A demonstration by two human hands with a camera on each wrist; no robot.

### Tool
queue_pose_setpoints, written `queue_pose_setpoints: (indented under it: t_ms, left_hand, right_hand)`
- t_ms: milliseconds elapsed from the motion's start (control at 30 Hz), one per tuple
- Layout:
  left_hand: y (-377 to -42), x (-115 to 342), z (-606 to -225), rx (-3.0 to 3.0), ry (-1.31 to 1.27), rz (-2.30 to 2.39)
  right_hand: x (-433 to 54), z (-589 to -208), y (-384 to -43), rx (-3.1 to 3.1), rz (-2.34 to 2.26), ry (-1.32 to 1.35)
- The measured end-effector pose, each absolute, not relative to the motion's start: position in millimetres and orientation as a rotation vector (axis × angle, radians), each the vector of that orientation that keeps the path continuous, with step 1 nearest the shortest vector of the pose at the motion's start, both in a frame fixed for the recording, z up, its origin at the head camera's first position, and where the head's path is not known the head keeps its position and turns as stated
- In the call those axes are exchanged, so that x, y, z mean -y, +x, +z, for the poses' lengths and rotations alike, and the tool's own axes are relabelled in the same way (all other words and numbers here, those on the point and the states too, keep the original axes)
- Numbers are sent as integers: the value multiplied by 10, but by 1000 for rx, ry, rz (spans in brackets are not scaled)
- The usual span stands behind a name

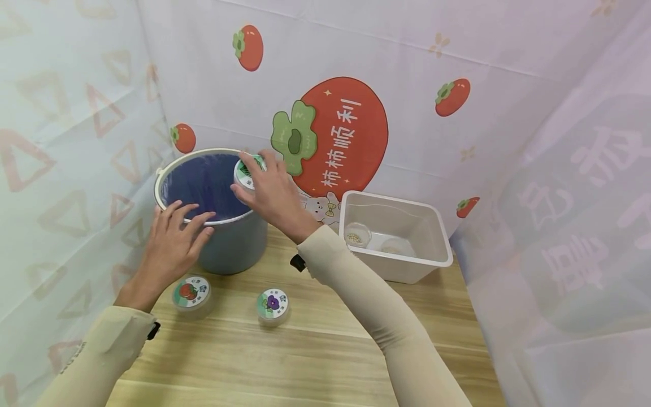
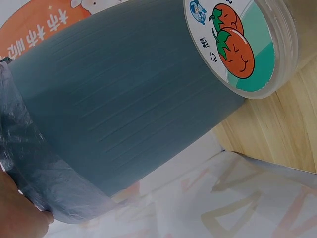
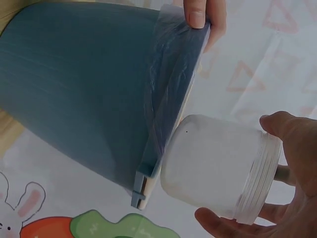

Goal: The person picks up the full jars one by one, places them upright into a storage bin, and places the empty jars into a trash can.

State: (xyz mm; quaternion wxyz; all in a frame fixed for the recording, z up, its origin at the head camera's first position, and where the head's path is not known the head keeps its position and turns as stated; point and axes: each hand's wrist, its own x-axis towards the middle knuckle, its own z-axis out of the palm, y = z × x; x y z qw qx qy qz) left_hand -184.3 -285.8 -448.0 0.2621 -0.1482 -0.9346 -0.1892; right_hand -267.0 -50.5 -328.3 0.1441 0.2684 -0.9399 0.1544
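My right hand (image 1: 278, 195) grips a clear plastic jar (image 3: 218, 166) by its lid, which has a green leaf label. The jar is over the right side of a blue-grey trash bin (image 1: 234, 249), right at its rim in the right wrist view. A thin plastic liner (image 2: 54, 178) folds over the bin's rim. My left hand (image 1: 175, 243) holds the near rim, thumb outside and fingers over the edge. In front of the bin stand a jar with a persimmon label (image 1: 191, 294) and a jar with a purple flower label (image 1: 273, 305).
A beige rectangular tub (image 1: 396, 265) stands at the right, with small round clear containers (image 1: 357, 234) inside, one with pale bits in it. Printed cloth walls (image 1: 407, 45) close in the wooden table (image 1: 229, 362) at the back and both sides.
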Motion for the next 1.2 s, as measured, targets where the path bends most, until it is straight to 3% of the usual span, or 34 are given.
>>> queue_pose_setpoints:
  t_ms: [633, 1200]
  left_hand:
    - [-1860, 2830, -4503, 2559, -390, -491]
    - [-1843, 2859, -4483, 2548, -383, -481]
  right_hand:
    - [702, -3558, -2738, 2803, 304, 796]
    - [554, -3656, -2634, 2782, 83, 835]
